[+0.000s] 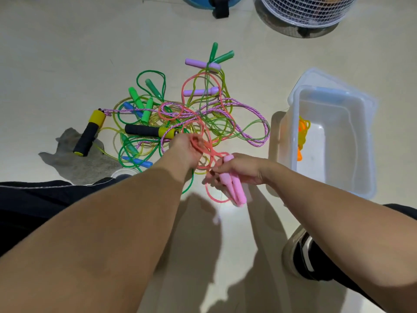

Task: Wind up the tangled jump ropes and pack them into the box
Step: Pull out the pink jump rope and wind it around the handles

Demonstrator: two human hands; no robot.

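Winding the pink rope (204, 141) goes best if the right hand (237, 169) keeps both pink handles (234, 188) pinned together as an anchor while the left hand (187, 146), whose fingers curl around a loop of that cord, draws slack out of the tangle (180, 116) a little at a time and lays even coils. I would lift the cord over the braided purple rope (252, 123) rather than tug, since it seems to cross under and over several others. On the floor (56, 64), far of the hands, I count two pink handles, two lilac, two black-and-yellow foam ones, and at least two blue; the green ones number about six, though overlaps make that uncertain. One clear box (365, 132) stands to the right, with one orange rope (303, 136) already inside at its left wall.
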